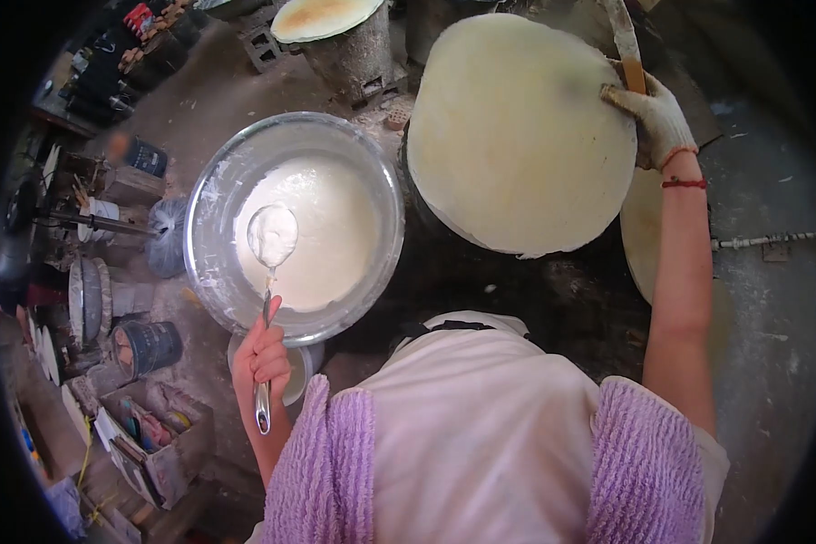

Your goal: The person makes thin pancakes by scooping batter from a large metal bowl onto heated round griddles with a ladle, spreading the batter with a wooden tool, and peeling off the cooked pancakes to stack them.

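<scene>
Over the big metal basin (pixel 395 213) on the left, the bare left hand (pixel 265 354) has its fingers closed around the handle of a metal ladle (pixel 272 236), whose bowl has some white batter (pixel 335 227) in it, same stuff as the wide pool in the basin. Off to the right, the right hand (pixel 659 118) is in a whitish work glove, red bands at the wrist, gripping the orange-brown handle of a long tool (pixel 627 45) while its gloved fingertips lie on the edge of a huge pale round sheet (pixel 517 136). That sheet sits right of the basin, kinda yellowish and a bit ragged along the bottom. Up top, another round sheet (pixel 326 16) rests on a drum-like stand (pixel 349 68). There's also a dark bucket (pixel 146 157) at far left with light markings, way too small to read.
</scene>
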Action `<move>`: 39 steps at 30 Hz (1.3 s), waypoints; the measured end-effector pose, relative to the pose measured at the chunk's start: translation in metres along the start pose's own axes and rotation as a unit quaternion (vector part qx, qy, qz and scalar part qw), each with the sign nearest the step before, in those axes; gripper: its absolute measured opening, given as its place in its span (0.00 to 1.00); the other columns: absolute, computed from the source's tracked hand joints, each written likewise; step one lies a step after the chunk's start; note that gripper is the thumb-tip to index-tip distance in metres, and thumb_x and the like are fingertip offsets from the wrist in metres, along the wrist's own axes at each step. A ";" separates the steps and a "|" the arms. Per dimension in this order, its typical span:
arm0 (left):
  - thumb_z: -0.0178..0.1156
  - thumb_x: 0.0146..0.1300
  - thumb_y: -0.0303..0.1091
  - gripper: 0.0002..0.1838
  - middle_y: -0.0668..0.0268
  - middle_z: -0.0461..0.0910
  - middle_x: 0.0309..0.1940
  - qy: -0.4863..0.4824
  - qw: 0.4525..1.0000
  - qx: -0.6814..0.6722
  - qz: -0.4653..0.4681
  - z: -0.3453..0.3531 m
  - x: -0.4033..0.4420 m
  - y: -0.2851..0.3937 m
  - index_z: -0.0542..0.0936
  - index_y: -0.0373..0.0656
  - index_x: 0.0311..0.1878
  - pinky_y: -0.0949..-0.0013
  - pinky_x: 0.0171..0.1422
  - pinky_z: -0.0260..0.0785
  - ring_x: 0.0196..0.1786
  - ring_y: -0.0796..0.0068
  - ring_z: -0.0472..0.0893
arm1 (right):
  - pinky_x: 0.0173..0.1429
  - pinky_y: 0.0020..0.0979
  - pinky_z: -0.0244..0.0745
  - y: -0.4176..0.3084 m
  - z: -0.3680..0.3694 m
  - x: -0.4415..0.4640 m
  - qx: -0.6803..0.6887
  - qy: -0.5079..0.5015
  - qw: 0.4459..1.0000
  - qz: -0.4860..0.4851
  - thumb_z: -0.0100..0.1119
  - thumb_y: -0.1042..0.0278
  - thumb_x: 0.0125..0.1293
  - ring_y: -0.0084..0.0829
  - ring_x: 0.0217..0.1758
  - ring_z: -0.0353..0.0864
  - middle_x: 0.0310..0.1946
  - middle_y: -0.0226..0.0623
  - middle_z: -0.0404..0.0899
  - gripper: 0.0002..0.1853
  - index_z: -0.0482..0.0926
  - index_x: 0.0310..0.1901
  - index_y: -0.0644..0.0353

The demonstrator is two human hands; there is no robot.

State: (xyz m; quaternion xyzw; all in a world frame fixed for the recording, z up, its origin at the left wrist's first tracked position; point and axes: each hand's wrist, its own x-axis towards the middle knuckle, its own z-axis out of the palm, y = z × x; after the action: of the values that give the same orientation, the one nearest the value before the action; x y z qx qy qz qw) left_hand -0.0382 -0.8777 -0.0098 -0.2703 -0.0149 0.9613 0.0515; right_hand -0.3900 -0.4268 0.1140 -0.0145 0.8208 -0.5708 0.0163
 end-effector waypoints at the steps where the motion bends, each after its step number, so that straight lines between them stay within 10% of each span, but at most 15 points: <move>1: 0.36 0.78 0.33 0.22 0.72 0.60 0.24 0.004 1.000 0.004 0.007 -0.003 0.000 -0.001 0.57 0.35 0.71 0.81 0.14 0.53 0.15 0.88 0.56 | 0.48 0.29 0.77 -0.005 -0.002 0.004 0.002 0.006 1.000 0.007 0.72 0.72 0.51 0.29 0.43 0.81 0.45 0.37 0.80 0.32 0.73 0.59 0.65; 14: 0.29 0.79 0.38 0.26 0.68 0.61 0.26 -0.093 0.992 -0.068 -0.043 0.032 0.024 -0.093 0.45 0.40 0.75 0.75 0.20 0.60 0.18 0.81 0.61 | 0.38 0.36 0.79 0.001 -0.186 0.188 -0.184 0.064 0.977 0.091 0.68 0.69 0.55 0.31 0.35 0.83 0.38 0.36 0.82 0.24 0.75 0.54 0.60; 18: 0.28 0.78 0.38 0.26 0.68 0.61 0.26 -0.054 0.997 -0.060 -0.017 0.077 0.042 -0.141 0.44 0.42 0.76 0.79 0.18 0.59 0.17 0.84 0.61 | 0.48 0.31 0.76 -0.068 -0.191 0.208 -0.310 0.132 0.935 -0.112 0.70 0.75 0.46 0.30 0.41 0.80 0.40 0.34 0.84 0.26 0.80 0.51 0.61; 23: 0.31 0.78 0.36 0.27 0.71 0.60 0.24 0.014 0.998 0.056 0.028 0.122 0.065 -0.178 0.43 0.44 0.76 0.80 0.13 0.59 0.15 0.86 0.59 | 0.52 0.33 0.77 -0.067 -0.135 0.205 -0.522 0.085 0.828 -0.188 0.54 0.69 0.63 0.37 0.48 0.82 0.47 0.44 0.83 0.11 0.84 0.44 0.56; 24: 0.31 0.78 0.36 0.27 0.71 0.60 0.24 0.015 0.998 0.059 0.034 0.130 0.070 -0.183 0.43 0.44 0.76 0.80 0.13 0.59 0.15 0.86 0.59 | 0.49 0.33 0.78 0.004 -0.160 0.294 -0.571 0.056 0.674 -0.466 0.53 0.70 0.63 0.39 0.45 0.83 0.42 0.46 0.83 0.11 0.84 0.44 0.56; 25: 0.33 0.77 0.35 0.27 0.71 0.60 0.23 0.024 0.996 0.079 0.036 0.138 0.075 -0.190 0.43 0.45 0.76 0.81 0.12 0.59 0.14 0.87 0.58 | 0.47 0.32 0.78 0.022 -0.132 0.258 -0.527 0.092 0.768 -0.353 0.59 0.70 0.58 0.37 0.42 0.83 0.40 0.45 0.84 0.13 0.83 0.46 0.56; 26: 0.34 0.77 0.33 0.28 0.72 0.59 0.23 0.033 0.994 0.098 0.039 0.146 0.081 -0.195 0.42 0.45 0.76 0.81 0.11 0.59 0.14 0.87 0.58 | 0.43 0.46 0.78 0.088 -0.121 0.294 -0.540 0.088 0.773 -0.320 0.57 0.63 0.62 0.43 0.42 0.84 0.41 0.47 0.83 0.18 0.77 0.55 0.46; 28: 0.35 0.76 0.32 0.29 0.72 0.59 0.23 0.018 0.994 0.106 0.035 0.157 0.091 -0.204 0.42 0.45 0.76 0.81 0.12 0.58 0.14 0.88 0.58 | 0.44 0.44 0.78 0.125 -0.084 0.235 -0.477 0.066 0.815 -0.324 0.46 0.63 0.67 0.43 0.41 0.84 0.38 0.42 0.83 0.12 0.79 0.46 0.46; 32: 0.38 0.75 0.30 0.30 0.71 0.59 0.22 0.002 0.994 0.106 -0.023 0.182 0.106 -0.216 0.41 0.44 0.76 0.82 0.12 0.56 0.14 0.89 0.56 | 0.47 0.41 0.77 0.250 -0.048 0.222 -0.496 0.006 0.848 -0.188 0.51 0.65 0.64 0.43 0.46 0.81 0.39 0.42 0.82 0.08 0.80 0.42 0.50; 39: 0.41 0.74 0.32 0.31 0.72 0.59 0.23 -0.012 0.979 0.176 -0.105 0.207 0.136 -0.229 0.44 0.44 0.76 0.83 0.12 0.54 0.14 0.90 0.56 | 0.56 0.41 0.73 0.263 -0.048 0.210 -0.452 -0.099 0.882 -0.092 0.52 0.65 0.63 0.47 0.51 0.79 0.45 0.47 0.81 0.14 0.81 0.48 0.54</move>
State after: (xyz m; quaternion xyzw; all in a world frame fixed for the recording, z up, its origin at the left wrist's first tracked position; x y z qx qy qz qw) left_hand -0.2405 -0.6360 0.1096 -0.2427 0.1253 0.9412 0.1988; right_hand -0.6037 -0.2997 -0.1181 -0.1523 0.9788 -0.1321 0.0360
